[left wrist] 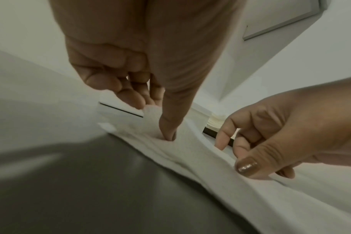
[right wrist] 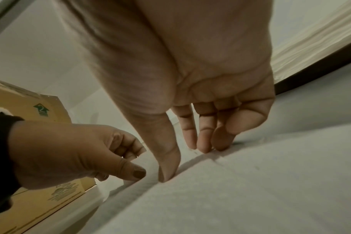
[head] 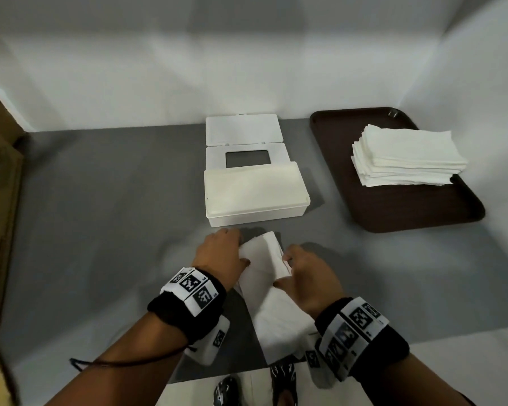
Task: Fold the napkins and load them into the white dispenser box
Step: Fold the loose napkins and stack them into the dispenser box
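A white napkin [head: 261, 260] lies partly folded on the grey table, just in front of the white dispenser box [head: 255, 197]. The box's lid [head: 244, 133] is swung open behind it. My left hand [head: 236, 250] pinches the napkin's raised far-left edge; in the left wrist view its thumb [left wrist: 167, 131] presses into the napkin [left wrist: 190, 156], with the fingers curled behind the flap. My right hand [head: 288, 269] grips the right folded edge. Thumb and fingertips [right wrist: 203, 147] bear on the napkin [right wrist: 250, 190] along a crease.
A brown tray [head: 393, 218] at the right carries a stack of unfolded napkins [head: 405, 156]. A cardboard box [head: 0, 200] stands along the left edge. A white wall closes the back. My shoes [head: 282, 379] show below the table's near edge.
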`<state>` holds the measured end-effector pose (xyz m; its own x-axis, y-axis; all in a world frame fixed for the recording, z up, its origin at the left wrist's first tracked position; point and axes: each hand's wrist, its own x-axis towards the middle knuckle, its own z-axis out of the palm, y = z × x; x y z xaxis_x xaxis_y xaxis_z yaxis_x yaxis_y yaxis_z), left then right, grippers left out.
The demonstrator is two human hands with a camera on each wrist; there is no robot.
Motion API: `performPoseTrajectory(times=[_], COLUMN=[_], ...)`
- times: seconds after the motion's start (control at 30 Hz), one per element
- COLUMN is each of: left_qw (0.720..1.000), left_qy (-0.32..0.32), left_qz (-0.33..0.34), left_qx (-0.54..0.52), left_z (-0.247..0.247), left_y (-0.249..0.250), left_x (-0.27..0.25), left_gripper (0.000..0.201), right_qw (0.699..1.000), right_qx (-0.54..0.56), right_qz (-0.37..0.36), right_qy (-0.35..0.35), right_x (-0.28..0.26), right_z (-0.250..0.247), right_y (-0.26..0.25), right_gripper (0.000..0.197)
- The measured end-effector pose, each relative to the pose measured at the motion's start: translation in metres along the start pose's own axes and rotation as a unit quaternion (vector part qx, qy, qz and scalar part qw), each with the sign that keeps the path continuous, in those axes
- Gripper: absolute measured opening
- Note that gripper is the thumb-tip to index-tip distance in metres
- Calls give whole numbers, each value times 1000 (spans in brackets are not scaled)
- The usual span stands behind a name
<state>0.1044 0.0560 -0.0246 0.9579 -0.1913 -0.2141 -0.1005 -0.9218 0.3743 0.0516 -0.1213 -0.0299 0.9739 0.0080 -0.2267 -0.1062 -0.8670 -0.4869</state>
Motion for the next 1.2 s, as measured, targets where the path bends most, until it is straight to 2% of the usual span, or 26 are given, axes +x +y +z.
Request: performPoseTrajectory(times=[0.17, 0.27, 0.33, 0.4, 0.47, 0.53, 0.63, 0.67, 0.73, 0.8, 0.87, 0.93, 1.0, 1.1, 1.2], left_qw=[997, 990, 979, 967, 955, 944, 915, 902, 884, 887, 897, 905, 912, 925, 937], left_qy=[53, 62, 41, 20, 22, 53, 120, 146, 186, 205, 219, 230, 239, 250, 231], left_qz=[35, 101, 141, 162, 166, 147, 89, 70, 42, 22, 13, 4, -8, -27, -62], left_qx=[-32, -75, -143, -198, -244, -290, -374, -401, -427, -413, -383, -358, -334, -285, -253], left_z=[-1, -9, -20, -34, -48, -61, -75, -80, -87, -92, -94, -92, -86, -75, -64], left_y=[2, 7, 12, 17, 22, 24, 18, 14, 7, 2, -4, -9, -14, -18, -20], left_x=[-5, -13, -19, -24, -27, -25, -15, -12, -7, -4, 1, 9, 19, 35, 48], left_gripper=[15, 13, 14, 14, 15, 18, 20, 19, 15, 20, 28, 30, 26, 15, 16], right_qw=[1000, 999, 999, 996, 970, 934, 920, 920, 932, 926, 906, 894, 911, 940, 966], right_qx=[13, 19, 42, 88, 224, 318, 344, 345, 325, 355, 414, 444, 411, 332, 231], right_qz=[15, 23, 29, 13, 10, 17, 16, 20, 27, 36, 44, 46, 35, 17, 3], right_qy=[4, 15, 17, -15, -97, -162, -188, -184, -157, -126, -81, -39, 4, 75, 115], right_x=[-3, -7, -11, -14, -16, -17, -17, -15, -7, 6, 24, 43, 63, 94, 122], right_z=[0, -6, -21, -38, -49, -56, -63, -65, -66, -68, -74, -85, -95, -104, -102], right_y=[-2, -2, -8, -15, -16, -12, -1, 2, 12, 19, 21, 19, 15, 9, 7], right_gripper=[49, 69, 79, 64, 42, 33, 18, 12, 14, 16, 16, 10, 8, 16, 18])
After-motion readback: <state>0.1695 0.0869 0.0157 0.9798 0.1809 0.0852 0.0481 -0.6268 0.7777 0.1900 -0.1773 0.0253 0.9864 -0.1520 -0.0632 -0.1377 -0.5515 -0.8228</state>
